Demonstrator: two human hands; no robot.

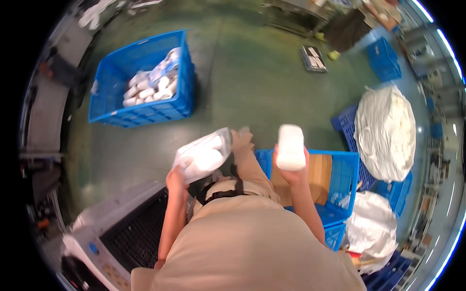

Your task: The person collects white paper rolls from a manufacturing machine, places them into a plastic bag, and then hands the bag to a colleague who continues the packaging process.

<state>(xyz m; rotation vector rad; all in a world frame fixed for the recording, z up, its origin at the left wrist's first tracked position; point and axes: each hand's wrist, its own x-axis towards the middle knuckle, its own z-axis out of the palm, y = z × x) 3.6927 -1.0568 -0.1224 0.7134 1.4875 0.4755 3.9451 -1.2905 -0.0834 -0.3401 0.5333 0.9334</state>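
My left hand (175,180) grips the near end of a clear plastic bag (181,157). Several smooth white rounded pieces (206,159) show through its film, slightly blurred. On the right, my right hand (297,175) has its fingers closed around one white rounded oblong piece (291,145), held upright and apart from the bag. Below that hand stands a blue crate (343,156) with a sheet of brown cardboard (320,177) in it.
A large blue bin (141,116) at the far left holds more white pieces and film. White sacks (386,131) stand at the right by blue pallets. A machine with a black grid (138,228) is at the near left. Another person (349,29) is at the far right.
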